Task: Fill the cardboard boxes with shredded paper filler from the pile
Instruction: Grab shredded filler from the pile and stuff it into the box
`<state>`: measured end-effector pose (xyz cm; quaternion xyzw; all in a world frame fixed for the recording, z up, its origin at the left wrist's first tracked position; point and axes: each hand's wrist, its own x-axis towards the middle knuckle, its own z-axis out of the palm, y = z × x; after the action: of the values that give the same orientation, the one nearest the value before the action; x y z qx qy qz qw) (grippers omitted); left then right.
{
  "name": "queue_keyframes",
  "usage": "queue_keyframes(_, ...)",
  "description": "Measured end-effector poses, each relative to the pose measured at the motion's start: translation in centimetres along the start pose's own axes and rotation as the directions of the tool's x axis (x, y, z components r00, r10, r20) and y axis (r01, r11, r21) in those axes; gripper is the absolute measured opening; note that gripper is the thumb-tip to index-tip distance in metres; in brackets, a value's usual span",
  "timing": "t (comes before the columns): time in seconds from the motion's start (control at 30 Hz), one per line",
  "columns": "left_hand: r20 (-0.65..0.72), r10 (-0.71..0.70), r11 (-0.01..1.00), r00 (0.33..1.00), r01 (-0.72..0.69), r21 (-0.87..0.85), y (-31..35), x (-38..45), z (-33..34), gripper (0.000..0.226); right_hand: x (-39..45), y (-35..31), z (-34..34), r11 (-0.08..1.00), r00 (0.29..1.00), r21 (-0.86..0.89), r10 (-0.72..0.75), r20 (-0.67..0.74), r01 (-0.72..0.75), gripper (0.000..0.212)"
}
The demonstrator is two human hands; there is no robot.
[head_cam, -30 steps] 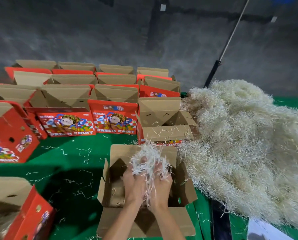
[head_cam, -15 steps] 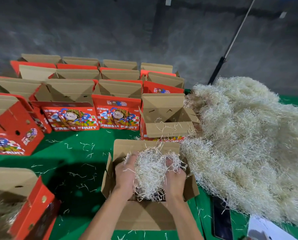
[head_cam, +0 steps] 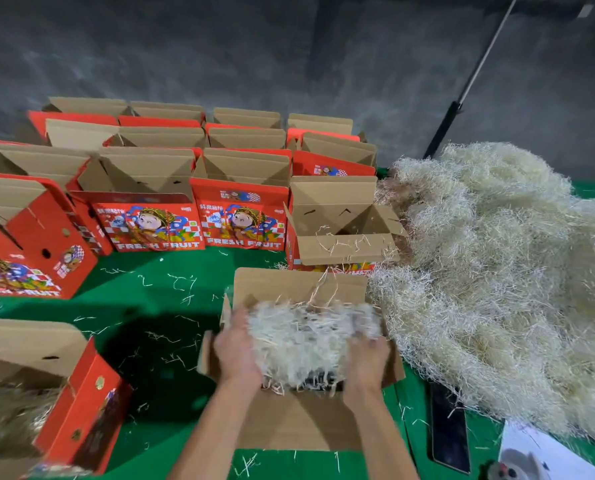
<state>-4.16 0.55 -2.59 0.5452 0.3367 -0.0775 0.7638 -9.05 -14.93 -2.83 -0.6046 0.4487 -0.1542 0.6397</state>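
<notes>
Now left hand [head_cam: 236, 355] and right hand [head_cam: 367, 358], fingers blurred, press filler [head_cam: 303, 341] between box [head_cam: 289, 424] walls.

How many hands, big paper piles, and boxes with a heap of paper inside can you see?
Hands: 2, left hand and right hand
Big paper piles: 1
Boxes with a heap of paper inside: 2, one between the hands, one at lower left
Total: 5
</notes>
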Motion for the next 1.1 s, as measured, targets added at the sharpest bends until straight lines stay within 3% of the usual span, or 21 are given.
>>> queue_keyframes(0.1, -0.044, 0.035, 0.999, 0.998, -0.034, 0.02, 1.8, 1.3, -1.2, 0.031, 1.3, -0.3, -1.9, 1.0, 0.999, -0.025, -0.016, -0.044, 0.014, 0.023)
queue_keyframes(0.17, 0.075, 0.033, 0.993, 0.997, -0.041, 0.111, 1.0, 0.0, -0.4, 0.032, -0.4, 0.2, -0.8, 0.999, 0.997, -0.044, -0.02, 0.068, 0.023, 0.024)
queue_keyframes(0.23, 0.221, -0.021, 0.99, 0.975, -0.011, 0.142, 0.5, -0.9, -0.1, 0.029, -1.4, 0.4, -0.3, 0.999, 0.976, 0.048, -0.03, 0.215, 0.02, 0.047)
queue_keyframes(0.3, 0.311, -0.095, 0.994, 0.946, 0.072, 0.082, 0.5, -0.5, -0.6, 0.048, -1.4, -0.3, -0.7, 0.993, 0.964, 0.117, -0.014, 0.266, -0.018, 0.055)
queue_keyframes(0.37, 0.404, -0.138, 0.99, 0.904, 0.138, 0.029, 0.5, -0.2, -1.0, 0.076, -0.9, -0.5, -1.2, 0.991, 0.965, 0.126, 0.01, 0.261, -0.045, 0.049)
queue_keyframes(0.4, 0.477, -0.132, 0.991, 0.869, 0.121, 0.054, 0.4, -0.6, -1.0, 0.086, -1.6, -0.6, -1.1, 0.998, 0.943, 0.062, -0.05, 0.33, 0.031, 0.044)
queue_keyframes(0.47, 0.575, -0.114, 0.977, 0.81, -0.015, 0.215, 0.1, -1.7, -0.6, 0.103, -3.2, -0.1, -0.4, 0.959, 0.817, -0.022, -0.228, 0.529, 0.282, 0.03)
queue_keyframes(0.5, 0.574, -0.12, 0.951, 0.81, -0.073, 0.301, -0.4, -1.9, -0.5, 0.115, -3.6, 0.2, -0.2, 0.922, 0.778, -0.034, -0.306, 0.549, 0.387, 0.031)
queue_keyframes(0.53, 0.543, -0.111, 0.922, 0.832, -0.118, 0.37, -0.9, -1.9, -0.6, 0.124, -3.4, 0.7, -0.2, 0.899, 0.788, -0.054, -0.352, 0.506, 0.436, 0.039)
queue_keyframes(0.6, 0.476, -0.057, 0.93, 0.877, -0.127, 0.345, -1.3, -1.8, -1.0, 0.128, -2.8, 0.8, -0.6, 0.919, 0.875, -0.043, -0.358, 0.325, 0.392, 0.041)
queue_keyframes(0.67, 0.477, -0.066, 0.981, 0.876, -0.031, 0.192, -1.2, -1.6, -0.7, 0.116, -2.3, 0.5, -0.5, 0.967, 0.944, -0.016, -0.244, 0.221, 0.254, 0.018)
queue_keyframes(0.73, 0.458, -0.087, 0.994, 0.885, 0.046, 0.1, -1.0, -2.3, 0.4, 0.102, -2.8, 0.3, 0.4, 0.994, 0.96, 0.028, -0.111, 0.259, 0.107, 0.016)
queue_keyframes(0.83, 0.383, 0.007, 0.992, 0.924, -0.053, 0.111, -1.5, -3.7, 1.4, 0.115, -3.6, 0.8, 1.6, 0.983, 0.934, -0.05, -0.15, 0.325, 0.175, 0.025)
queue_keyframes(0.9, 0.351, 0.013, 0.988, 0.936, -0.065, 0.137, -0.9, -3.3, 0.9, 0.084, -2.6, 1.0, 1.3, 0.967, 0.933, -0.104, -0.191, 0.306, 0.232, 0.024)
queue_keyframes(0.97, 0.292, 0.005, 0.993, 0.956, -0.039, 0.111, -0.3, -1.9, 0.2, 0.052, -1.3, 0.7, 0.4, 0.982, 0.964, -0.083, -0.146, 0.223, 0.168, 0.02)
queue_keyframes(1.03, 0.192, 0.043, 0.993, 0.98, -0.064, 0.1, -0.8, -0.8, 0.4, 0.056, -1.0, 0.7, 0.4, 0.988, 0.979, -0.05, -0.138, 0.153, 0.147, 0.012)
queue_keyframes(1.1, 0.187, 0.008, 0.99, 0.982, -0.034, 0.137, -1.8, -1.8, 1.7, 0.06, -2.0, 0.8, 1.6, 0.987, 0.971, -0.005, -0.154, 0.181, 0.158, 0.015)
